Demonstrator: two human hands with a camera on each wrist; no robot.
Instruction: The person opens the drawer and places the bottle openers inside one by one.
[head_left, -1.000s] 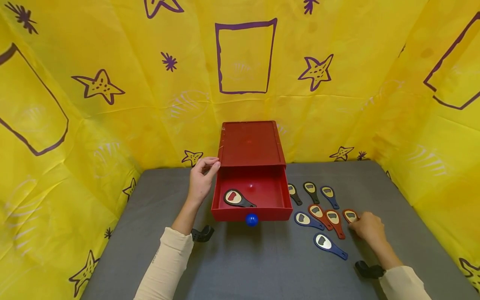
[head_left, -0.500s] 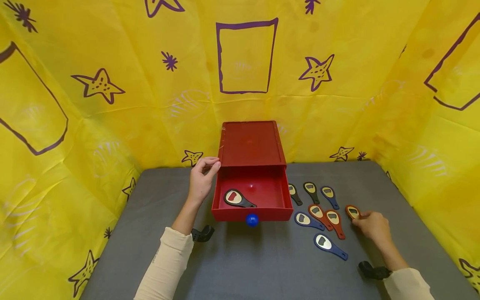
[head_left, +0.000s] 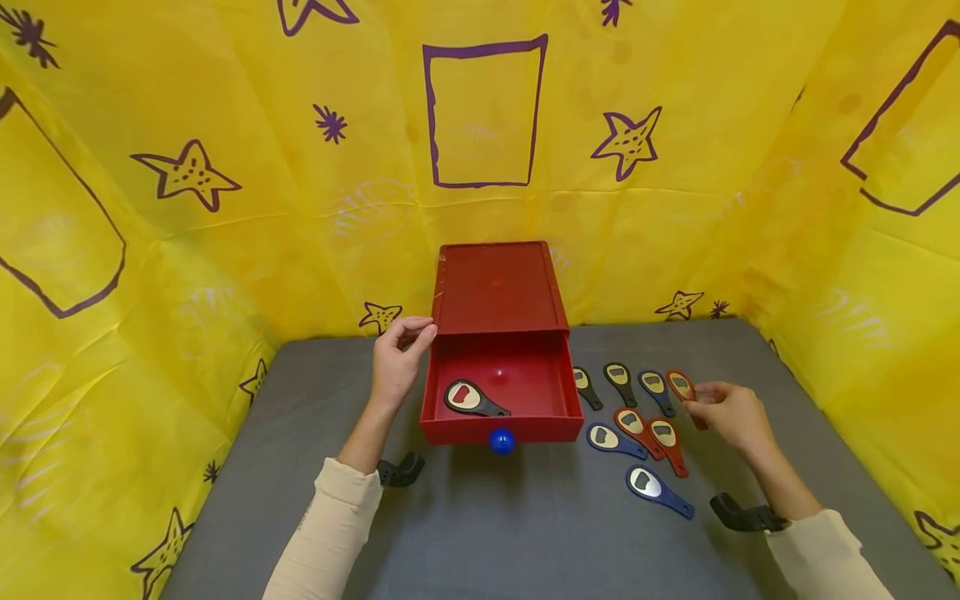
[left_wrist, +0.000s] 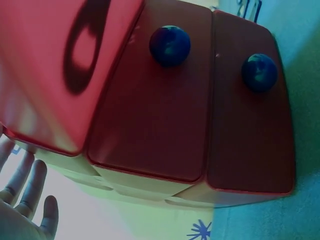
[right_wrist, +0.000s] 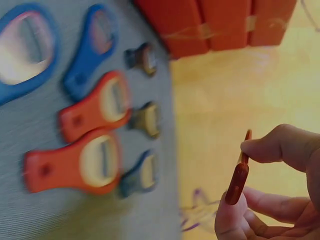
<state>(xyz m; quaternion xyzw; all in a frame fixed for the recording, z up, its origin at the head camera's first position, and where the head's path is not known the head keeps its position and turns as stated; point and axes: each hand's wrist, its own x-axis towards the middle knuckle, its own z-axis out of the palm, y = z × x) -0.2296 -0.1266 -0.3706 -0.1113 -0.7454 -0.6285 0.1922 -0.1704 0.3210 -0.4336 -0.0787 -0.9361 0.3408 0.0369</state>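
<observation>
My right hand (head_left: 733, 414) pinches a red bottle opener (head_left: 681, 385) between thumb and fingers, to the right of the other openers. In the right wrist view this opener (right_wrist: 237, 182) shows edge-on and clear of the table. My left hand (head_left: 397, 358) rests its fingertips at the left side of the red drawer unit (head_left: 498, 287); its fingers look fairly straight in the left wrist view. The unit's top drawer (head_left: 551, 429) is pulled out, with a blue knob (head_left: 502, 442) on its front. One black bottle opener (head_left: 468, 398) lies inside it.
Several blue, red and black bottle openers, among them a blue one (head_left: 660, 492), lie on the grey table (head_left: 525, 533) right of the drawer. Below the top drawer, two closed drawers with blue knobs (left_wrist: 170, 46) show. Yellow patterned cloth (head_left: 360, 250) stands behind and on both sides.
My right hand has picked up the red bottle opener and moved it away from me and slightly left, beside a blue one. The left hand stays at the drawer unit's side.
</observation>
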